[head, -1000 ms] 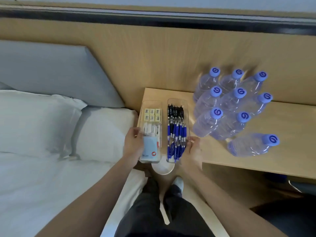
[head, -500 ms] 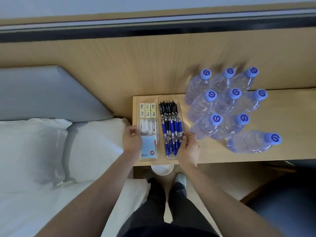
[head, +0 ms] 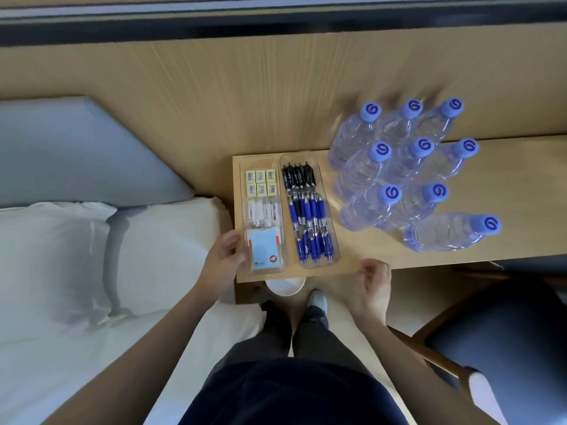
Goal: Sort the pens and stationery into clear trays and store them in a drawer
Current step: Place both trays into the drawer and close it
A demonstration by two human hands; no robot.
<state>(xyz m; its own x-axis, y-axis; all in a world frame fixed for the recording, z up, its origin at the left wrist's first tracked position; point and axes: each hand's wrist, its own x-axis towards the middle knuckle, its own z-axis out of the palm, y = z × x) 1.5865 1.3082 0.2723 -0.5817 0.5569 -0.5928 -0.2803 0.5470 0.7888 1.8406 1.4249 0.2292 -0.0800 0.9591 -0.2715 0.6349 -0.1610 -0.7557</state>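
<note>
Two clear trays lie side by side on the left end of the wooden table (head: 383, 259). The stationery tray (head: 260, 163) holds yellow erasers, small white items and a blue-and-white packet. The pen tray (head: 300, 157) holds several black and blue pens (head: 308, 216). My left hand (head: 223, 257) grips the stationery tray's left wall near its front corner, fingers curled against it. Just off the table's front edge and to the right of the pen tray, my right hand (head: 372, 286) hangs loosely curled, holding nothing. No drawer is visible.
Several blue-capped water bottles (head: 395, 167) stand to the right of the trays, one lying on its side (head: 451, 231). A white cup (head: 285, 286) sits below the table edge. A bed with pillows (head: 61, 256) is left, a blue chair (head: 506, 332) right.
My right hand has let go of the pen tray and drawn back past the table's front edge. Both trays now lie flat on the table, further in from the edge.
</note>
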